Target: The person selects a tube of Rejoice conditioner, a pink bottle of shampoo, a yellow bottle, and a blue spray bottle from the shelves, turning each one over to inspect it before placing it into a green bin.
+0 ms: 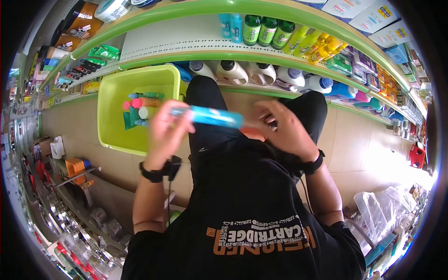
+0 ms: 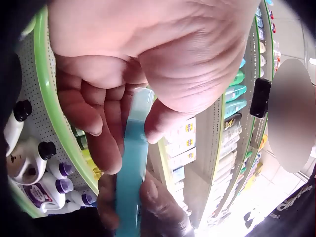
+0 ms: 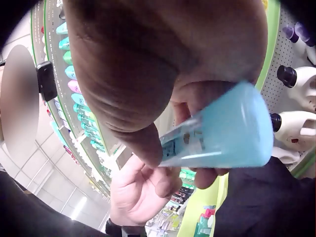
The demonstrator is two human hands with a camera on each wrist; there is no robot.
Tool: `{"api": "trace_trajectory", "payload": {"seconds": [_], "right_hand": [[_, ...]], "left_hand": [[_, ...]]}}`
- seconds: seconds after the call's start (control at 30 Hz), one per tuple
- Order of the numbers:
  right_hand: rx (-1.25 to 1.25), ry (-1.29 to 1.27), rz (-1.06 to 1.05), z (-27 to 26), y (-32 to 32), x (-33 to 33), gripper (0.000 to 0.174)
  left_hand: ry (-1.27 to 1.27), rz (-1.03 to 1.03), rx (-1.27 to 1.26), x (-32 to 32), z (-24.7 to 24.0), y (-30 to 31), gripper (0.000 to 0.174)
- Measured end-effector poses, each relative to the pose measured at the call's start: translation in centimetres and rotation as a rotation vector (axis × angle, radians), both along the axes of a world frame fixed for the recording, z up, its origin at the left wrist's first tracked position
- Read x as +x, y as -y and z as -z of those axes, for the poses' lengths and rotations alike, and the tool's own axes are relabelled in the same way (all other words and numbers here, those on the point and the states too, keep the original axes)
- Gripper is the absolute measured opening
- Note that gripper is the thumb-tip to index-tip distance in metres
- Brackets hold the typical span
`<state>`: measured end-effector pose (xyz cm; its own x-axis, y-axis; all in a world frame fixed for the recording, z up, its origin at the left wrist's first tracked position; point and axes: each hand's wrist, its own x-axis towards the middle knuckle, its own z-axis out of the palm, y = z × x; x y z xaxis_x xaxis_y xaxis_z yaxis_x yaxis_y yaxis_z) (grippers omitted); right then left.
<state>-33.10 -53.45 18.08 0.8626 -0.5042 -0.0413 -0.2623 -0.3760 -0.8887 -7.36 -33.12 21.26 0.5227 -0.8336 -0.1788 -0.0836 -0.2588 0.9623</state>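
A slim light-blue plastic bottle (image 1: 217, 117) with a translucent cap lies nearly level over the person's lap in the head view. The left hand (image 1: 165, 128) grips it at the cap end, thumb and fingers on either side of its neck. In the left wrist view, right-hand fingers and thumb flank the lower part of the bottle (image 2: 130, 182). The right hand (image 1: 287, 133) looks blurred at the base end in the head view. From the right wrist, its thumb presses the printed face of the bottle (image 3: 232, 136), with fingers behind.
A yellow-green basin (image 1: 112, 109) holding several small bottles (image 1: 140, 106) stands at the left. Ahead are green-edged shelves with green bottles (image 1: 268, 32) above and white jugs (image 1: 232, 72) below. A clear plastic bag (image 1: 385, 207) lies at the right.
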Motion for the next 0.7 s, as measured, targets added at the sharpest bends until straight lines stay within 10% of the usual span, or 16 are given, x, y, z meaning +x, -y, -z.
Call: {"api": "trace_trajectory", "payload": {"seconds": [0.27, 0.7], "right_hand": [[0.182, 0.022, 0.435, 6.6, 8.3, -6.3, 0.020], [0.848, 0.465, 0.668, 10.9, 11.0, -10.6, 0.020]], "left_hand": [[0.540, -0.487, 0.194, 12.3, 3.0, -6.1, 0.027], [1.118, 0.096, 0.917, 19.2, 18.9, -2.9, 0.027]]}}
